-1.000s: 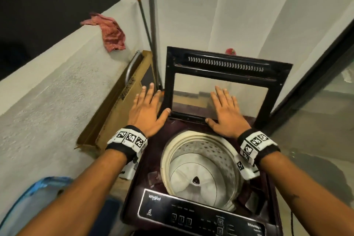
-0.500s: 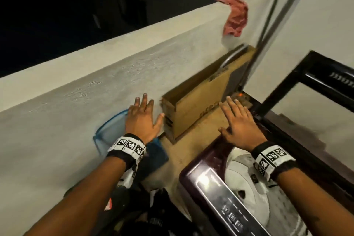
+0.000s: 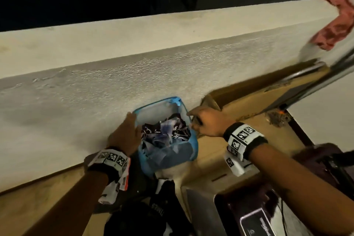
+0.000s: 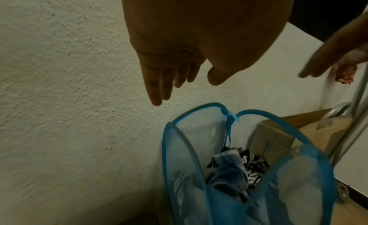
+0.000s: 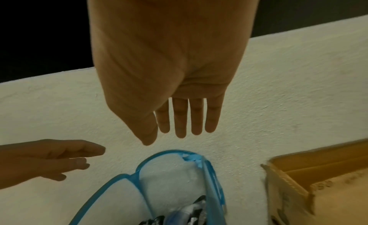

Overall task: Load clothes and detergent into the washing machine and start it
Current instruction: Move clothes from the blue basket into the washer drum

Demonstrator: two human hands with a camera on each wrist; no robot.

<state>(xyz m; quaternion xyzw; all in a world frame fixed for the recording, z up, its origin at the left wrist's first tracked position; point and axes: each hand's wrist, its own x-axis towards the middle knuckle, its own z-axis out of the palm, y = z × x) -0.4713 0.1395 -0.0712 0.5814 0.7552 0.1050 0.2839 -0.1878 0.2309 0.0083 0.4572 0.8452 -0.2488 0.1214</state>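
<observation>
A blue mesh laundry hamper [image 3: 168, 157] stands on the floor against the low wall, left of the washing machine [image 3: 316, 170]. Dark and pale clothes [image 3: 164, 130] lie inside it, also seen in the left wrist view as clothes [image 4: 229, 170]. My left hand [image 3: 126, 132] is at the hamper's left rim, fingers straight and holding nothing. My right hand [image 3: 205, 123] is at its right rim. In the right wrist view the right hand [image 5: 179, 126] hangs just above the hamper [image 5: 165, 173] with straight fingers. The left hand [image 4: 179, 80] hovers over the rim too.
A cardboard box [image 3: 249, 113] leans along the wall right of the hamper, with metal poles [image 3: 325, 74] behind it. A red cloth [image 3: 337, 25] hangs over the wall top. Dark clothing [image 3: 143, 216] lies on the floor below. The machine's control panel [image 3: 258, 224] is at the bottom right.
Both hands left the raised washer lid and swung left and down to the blue hamper. My view turned from the open drum to the hamper by the wall.
</observation>
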